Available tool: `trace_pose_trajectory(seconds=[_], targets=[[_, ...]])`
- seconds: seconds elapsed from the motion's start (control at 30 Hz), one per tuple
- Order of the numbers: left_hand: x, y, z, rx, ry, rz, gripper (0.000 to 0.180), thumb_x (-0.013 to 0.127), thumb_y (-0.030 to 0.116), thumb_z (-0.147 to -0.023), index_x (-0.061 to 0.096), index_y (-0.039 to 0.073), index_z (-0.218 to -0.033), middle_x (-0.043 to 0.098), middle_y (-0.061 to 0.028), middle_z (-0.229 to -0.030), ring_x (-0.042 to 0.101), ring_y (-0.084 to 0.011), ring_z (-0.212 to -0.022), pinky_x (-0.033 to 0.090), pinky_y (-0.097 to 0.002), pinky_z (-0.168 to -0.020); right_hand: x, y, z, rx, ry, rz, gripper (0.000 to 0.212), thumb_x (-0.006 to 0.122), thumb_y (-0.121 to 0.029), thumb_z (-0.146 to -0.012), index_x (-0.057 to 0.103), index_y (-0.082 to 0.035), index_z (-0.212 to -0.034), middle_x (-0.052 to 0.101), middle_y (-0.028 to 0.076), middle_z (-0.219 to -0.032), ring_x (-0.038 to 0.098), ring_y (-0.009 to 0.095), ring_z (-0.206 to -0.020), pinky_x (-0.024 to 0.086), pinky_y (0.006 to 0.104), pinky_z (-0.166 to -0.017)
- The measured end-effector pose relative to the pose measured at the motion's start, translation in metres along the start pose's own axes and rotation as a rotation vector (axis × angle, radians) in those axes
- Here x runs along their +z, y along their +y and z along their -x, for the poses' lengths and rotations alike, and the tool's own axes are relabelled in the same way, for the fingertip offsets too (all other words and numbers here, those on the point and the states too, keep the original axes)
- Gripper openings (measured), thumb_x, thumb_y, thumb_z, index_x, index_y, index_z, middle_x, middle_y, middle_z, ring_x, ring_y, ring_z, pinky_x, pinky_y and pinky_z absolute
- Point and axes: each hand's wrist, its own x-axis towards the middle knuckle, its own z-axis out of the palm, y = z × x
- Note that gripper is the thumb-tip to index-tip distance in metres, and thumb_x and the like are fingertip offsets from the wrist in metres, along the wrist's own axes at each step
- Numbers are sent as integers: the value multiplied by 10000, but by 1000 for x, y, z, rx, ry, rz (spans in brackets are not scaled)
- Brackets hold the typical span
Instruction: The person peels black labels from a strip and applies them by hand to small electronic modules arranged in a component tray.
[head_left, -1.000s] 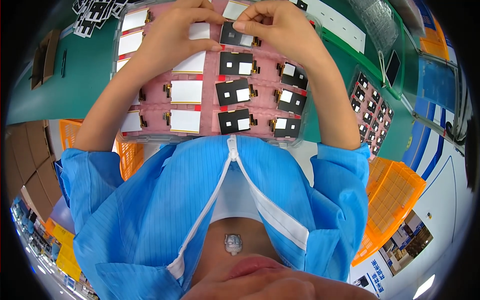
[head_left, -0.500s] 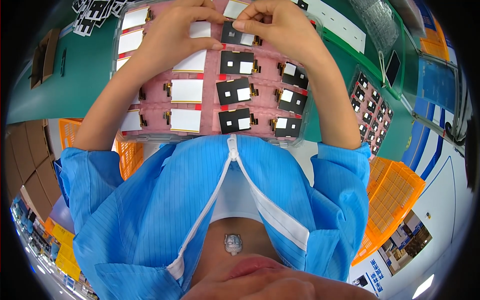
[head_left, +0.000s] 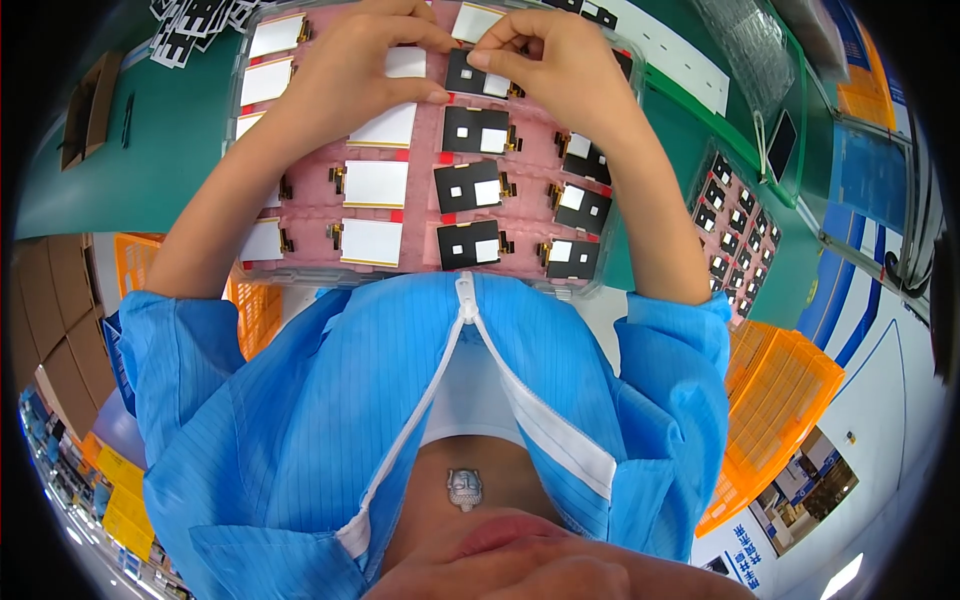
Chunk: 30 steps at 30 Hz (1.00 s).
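Observation:
A clear tray with a pink liner (head_left: 320,180) lies on the green table in front of me. It holds rows of white panels (head_left: 375,184) on its left side and black panels with white squares (head_left: 470,186) on its right. My left hand (head_left: 350,60) rests on the upper rows, its fingers on a white panel. My right hand (head_left: 560,60) pinches the top edge of a black panel (head_left: 470,75) near the tray's far end. The two hands' fingertips nearly meet there.
A second tray of small black parts (head_left: 735,230) lies to the right. Loose black-and-white parts (head_left: 195,15) are heaped at the far left. Orange crates (head_left: 780,400) stand at the lower right and another (head_left: 135,265) at the left. Cardboard boxes (head_left: 50,330) sit on the left.
Both hands stay at the tray's far end; my fingers have shifted slightly on the top black panel. The tray has not moved.

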Motion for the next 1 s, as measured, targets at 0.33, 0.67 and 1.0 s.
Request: trace_pose_trajectory(seconds=[0.33,0.67,1.0], targets=[[-1,50,-31,-701,-349,-585,372,841,137,-608,681,57,-934,617,-93,-956,594,-278,-923,475,-350,-786,15,11,7,-322,220,346,170,760,-159,-732,664,-36,-798,645,57,-707,578,179,-686,455,326,-638],[-5,37,-17,-559,-422,-654,421,796,79,-618,681,51,-1022,566,-64,-961,536,-249,-937,449,-359,-801,25,8,15,-347,412,609,187,774,-271,-670,662,-126,-708,619,-12,-725,546,218,-807,378,392,-734],[-3,51,-23,-540,-469,-726,456,774,90,-644,666,53,-1085,562,-86,-959,540,-274,-925,446,-371,-792,-67,44,-19,-98,411,-28,267,565,-222,-927,705,5,-913,701,74,-868,632,128,-822,470,258,-755]])
